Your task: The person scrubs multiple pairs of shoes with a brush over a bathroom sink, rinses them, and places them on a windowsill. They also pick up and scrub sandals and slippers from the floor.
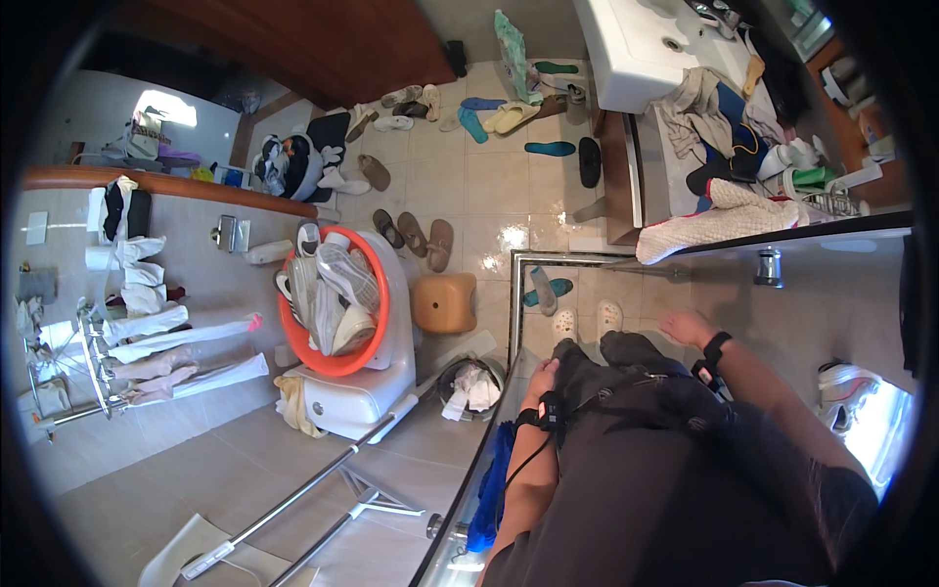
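Observation:
My left hand (541, 380) hangs beside my left thigh, next to the edge of a glass partition (506, 400); how its fingers are set is hard to see, and no object shows in it. My right hand (686, 328) is held out to the right of my legs, fingers loosely spread, with nothing in it. Each wrist carries a black strap with a small device (550, 412). I stand in white clogs (565, 324) on the tiled floor. In front of them, a teal insole (559, 287) lies under a grey insole-shaped piece (543, 290) inside a metal-framed corner.
An orange basin (386, 293) full of sneakers (345, 275) sits on the toilet (367, 400). Shoes and insoles (482, 104) are scattered over the floor. Nearby are an orange stool (444, 302), a waste bin (469, 385), a long pole (293, 491) and a cluttered white washbasin (631, 55).

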A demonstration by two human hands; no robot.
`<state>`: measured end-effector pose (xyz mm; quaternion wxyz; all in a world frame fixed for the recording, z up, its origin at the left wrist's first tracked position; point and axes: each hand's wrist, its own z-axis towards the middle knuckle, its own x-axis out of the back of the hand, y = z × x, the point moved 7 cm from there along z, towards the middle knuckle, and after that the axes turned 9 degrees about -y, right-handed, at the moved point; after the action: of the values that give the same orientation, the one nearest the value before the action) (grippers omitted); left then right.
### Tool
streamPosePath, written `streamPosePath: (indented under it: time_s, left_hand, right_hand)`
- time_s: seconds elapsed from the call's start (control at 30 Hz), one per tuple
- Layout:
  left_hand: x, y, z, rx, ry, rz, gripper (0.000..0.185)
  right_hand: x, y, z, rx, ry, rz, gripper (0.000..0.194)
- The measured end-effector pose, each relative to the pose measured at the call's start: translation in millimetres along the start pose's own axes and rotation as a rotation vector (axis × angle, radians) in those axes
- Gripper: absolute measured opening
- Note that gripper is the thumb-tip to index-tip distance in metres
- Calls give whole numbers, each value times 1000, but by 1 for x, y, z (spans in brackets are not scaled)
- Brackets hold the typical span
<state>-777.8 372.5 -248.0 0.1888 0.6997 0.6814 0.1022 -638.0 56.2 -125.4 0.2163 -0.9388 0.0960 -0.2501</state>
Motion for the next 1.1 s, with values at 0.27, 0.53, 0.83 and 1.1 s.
streamPosePath:
  time_s: [0.27,0.53,0.83,1.1]
  left_hand:
    - [-48,-48,29,14,-98,195,91]
    - [-61,-72,79,180,87,459,104]
    - [-50,-116,80,97,291,432,102]
    - [-24,-107,88,155,262,348,104]
  right_hand:
    - [-12,-25,70,284,-125,-317,28]
    - [-109,-46,189,241,-138,-124,26]
    - [-213,15,467,181,43,-493,18]
    - [-291,14,628,686,311,-754,23]
